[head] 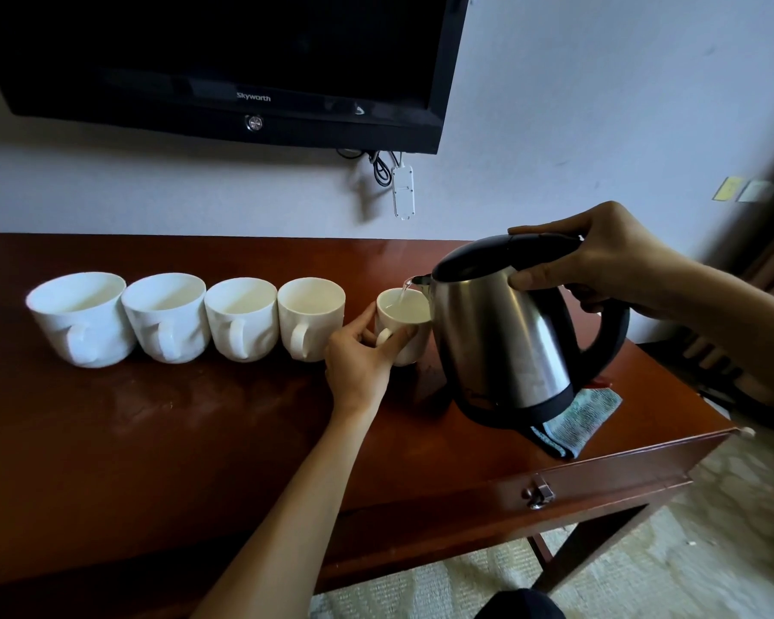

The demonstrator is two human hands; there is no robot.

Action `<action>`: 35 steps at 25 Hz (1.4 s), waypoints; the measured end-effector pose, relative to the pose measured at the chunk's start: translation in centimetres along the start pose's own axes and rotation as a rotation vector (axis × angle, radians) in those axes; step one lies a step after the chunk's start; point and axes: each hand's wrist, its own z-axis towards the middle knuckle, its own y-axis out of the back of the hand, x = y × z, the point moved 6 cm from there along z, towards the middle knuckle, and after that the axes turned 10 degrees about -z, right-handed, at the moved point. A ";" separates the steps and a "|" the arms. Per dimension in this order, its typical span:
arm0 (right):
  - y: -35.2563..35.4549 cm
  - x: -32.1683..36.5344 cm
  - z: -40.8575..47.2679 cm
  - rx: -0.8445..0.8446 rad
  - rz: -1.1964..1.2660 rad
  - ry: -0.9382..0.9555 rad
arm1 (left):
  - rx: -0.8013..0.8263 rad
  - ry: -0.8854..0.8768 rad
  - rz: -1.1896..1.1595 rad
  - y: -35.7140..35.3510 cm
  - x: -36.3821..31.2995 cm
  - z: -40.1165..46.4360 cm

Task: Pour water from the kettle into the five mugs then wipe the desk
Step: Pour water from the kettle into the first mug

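Gripped by the right hand [617, 265], the brushed stainless-steel kettle [501, 332] has a satin sheen, with a matt black plastic lid, handle and base ring. The small white glazed ceramic mug [404, 326] held by the left hand [362, 359] looks smooth and glossy, as do the four white glazed ceramic mugs [242, 319] further left of that hand. Under both hands, the reddish-brown varnished wooden desk [175, 422] shines, faintly streaked. Below the right hand lies a blue-grey woven cloth [577, 422], soft and matt.
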 end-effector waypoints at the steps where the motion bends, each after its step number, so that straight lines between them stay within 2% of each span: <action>1: 0.0 0.0 0.0 -0.001 -0.005 0.002 | -0.002 0.001 0.000 0.0 0.0 0.0; 35: -0.1 0.4 -0.1 -0.006 -0.009 0.008 | -0.004 -0.051 0.016 0.0 -0.7 -0.3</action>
